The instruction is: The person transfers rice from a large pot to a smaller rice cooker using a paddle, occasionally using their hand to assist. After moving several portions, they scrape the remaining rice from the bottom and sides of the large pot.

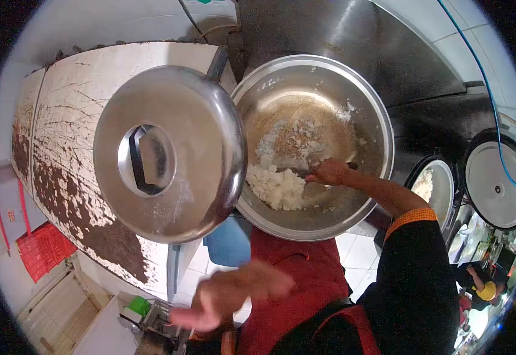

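A large steel pot (382,127) sits in the middle of the view with a clump of white rice (277,187) at its near side and scraped residue on its bottom. My right hand (327,172) reaches into the pot and is closed on a dark utensil handle (352,166), with the tool's end against the rice. My left hand (234,294) is blurred, below the pot in front of my red apron, fingers apart and holding nothing. A round steel lid (169,154) with a recessed handle leans against the pot's left rim.
A worn, peeling white surface (62,118) lies left of the lid. Red crates (42,248) sit at far left, a blue seat (228,242) under the pot. An open cooker with rice (432,184) and its lid (494,183) are at right. Another person (484,288) is at lower right.
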{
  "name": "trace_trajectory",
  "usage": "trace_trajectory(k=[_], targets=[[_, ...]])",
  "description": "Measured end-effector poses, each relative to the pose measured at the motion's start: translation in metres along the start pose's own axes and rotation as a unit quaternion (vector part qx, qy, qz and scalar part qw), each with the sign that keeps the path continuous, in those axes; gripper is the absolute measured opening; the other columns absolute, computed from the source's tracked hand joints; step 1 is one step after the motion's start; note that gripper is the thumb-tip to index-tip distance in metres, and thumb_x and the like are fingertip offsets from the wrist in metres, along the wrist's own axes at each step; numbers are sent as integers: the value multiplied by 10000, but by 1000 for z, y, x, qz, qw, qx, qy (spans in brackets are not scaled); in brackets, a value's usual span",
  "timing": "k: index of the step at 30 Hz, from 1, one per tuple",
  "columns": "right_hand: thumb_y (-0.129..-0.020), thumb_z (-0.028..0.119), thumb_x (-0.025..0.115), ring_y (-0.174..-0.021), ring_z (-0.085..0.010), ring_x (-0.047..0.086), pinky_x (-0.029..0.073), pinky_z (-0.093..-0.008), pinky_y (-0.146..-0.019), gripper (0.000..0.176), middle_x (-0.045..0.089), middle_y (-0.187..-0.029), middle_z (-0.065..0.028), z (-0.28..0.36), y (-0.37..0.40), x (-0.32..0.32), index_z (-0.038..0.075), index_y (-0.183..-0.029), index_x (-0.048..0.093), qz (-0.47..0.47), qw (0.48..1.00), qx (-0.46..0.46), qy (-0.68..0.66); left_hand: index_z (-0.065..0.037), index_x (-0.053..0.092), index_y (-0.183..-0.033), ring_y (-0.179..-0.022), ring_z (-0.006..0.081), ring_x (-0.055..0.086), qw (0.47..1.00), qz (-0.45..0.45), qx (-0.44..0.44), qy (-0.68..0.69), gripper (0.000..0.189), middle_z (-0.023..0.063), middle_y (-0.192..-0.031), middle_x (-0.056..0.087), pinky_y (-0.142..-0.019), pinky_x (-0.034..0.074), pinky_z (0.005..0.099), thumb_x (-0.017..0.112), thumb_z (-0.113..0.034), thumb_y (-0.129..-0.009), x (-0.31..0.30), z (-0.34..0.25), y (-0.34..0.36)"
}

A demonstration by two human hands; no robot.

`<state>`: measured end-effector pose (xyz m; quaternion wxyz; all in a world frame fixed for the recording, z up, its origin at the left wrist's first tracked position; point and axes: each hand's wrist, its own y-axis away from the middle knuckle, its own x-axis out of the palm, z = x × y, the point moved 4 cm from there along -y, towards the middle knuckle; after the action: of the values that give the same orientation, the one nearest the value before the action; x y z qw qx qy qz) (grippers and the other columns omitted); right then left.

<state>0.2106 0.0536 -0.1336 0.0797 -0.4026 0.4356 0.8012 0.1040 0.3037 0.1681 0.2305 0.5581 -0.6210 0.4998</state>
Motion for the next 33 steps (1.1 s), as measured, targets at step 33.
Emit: trace_trajectory(k=[33], targets=[[-915,492,387,-733,-379,631,504,-476,-717,497,629,-753,-210,60,169,-100,69,-968,644,-274,906,108,-304,31,534,-1150,-985,253,540,859,-130,-69,-491,466,171,-1094,572,-910,419,372,346,-339,-939,-131,137,-50]])
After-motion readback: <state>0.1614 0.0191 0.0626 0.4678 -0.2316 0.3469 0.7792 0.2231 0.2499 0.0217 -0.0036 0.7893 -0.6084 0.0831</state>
